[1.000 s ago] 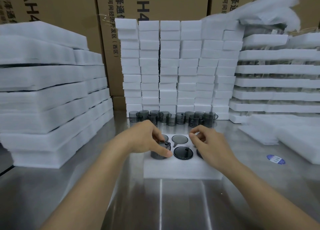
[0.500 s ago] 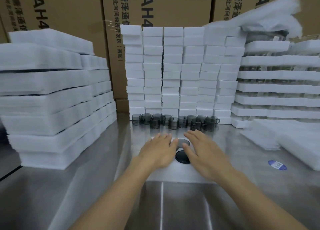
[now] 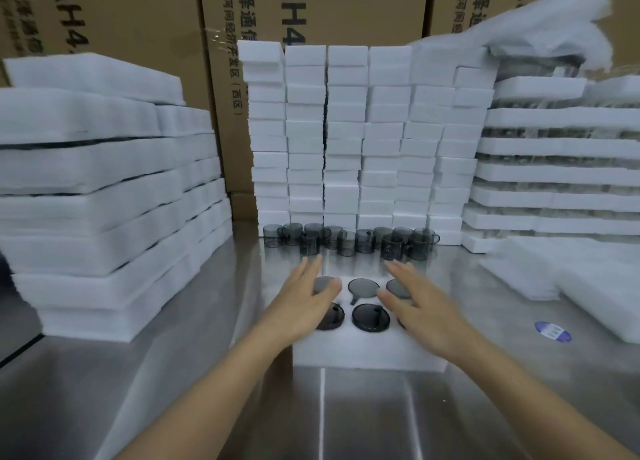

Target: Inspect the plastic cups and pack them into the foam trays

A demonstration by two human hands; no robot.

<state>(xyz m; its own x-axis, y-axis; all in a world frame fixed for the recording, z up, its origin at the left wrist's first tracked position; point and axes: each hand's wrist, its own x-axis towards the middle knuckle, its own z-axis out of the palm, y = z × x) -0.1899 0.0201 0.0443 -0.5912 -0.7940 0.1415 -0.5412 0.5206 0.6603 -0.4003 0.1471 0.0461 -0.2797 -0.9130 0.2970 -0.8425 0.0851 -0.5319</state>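
Observation:
A white foam tray (image 3: 367, 350) lies on the steel table in front of me, with two rows of round holes. A dark cup (image 3: 370, 317) sits in the near middle hole, and another dark cup (image 3: 332, 316) sits in the near left hole, partly under my hand. The far middle hole (image 3: 362, 286) looks shallow and grey. My left hand (image 3: 304, 304) hovers flat over the tray's left side, fingers straight, holding nothing. My right hand (image 3: 415, 302) is spread over the right side, hiding the right holes. Several smoky grey loose cups (image 3: 349, 241) with handles stand in a row behind the tray.
Tall stacks of small foam blocks (image 3: 363, 137) rise behind the cups. Stacked foam trays (image 3: 104, 200) fill the left; packed trays (image 3: 557, 172) and foam sheets (image 3: 568, 279) lie right. A blue sticker (image 3: 553, 331) is on the table. Cardboard boxes (image 3: 346, 9) stand at the back.
My left hand let go of the cup it was setting into the near left hole. Both hands pressed flat on the tray, then spread apart and reached further toward the loose cups.

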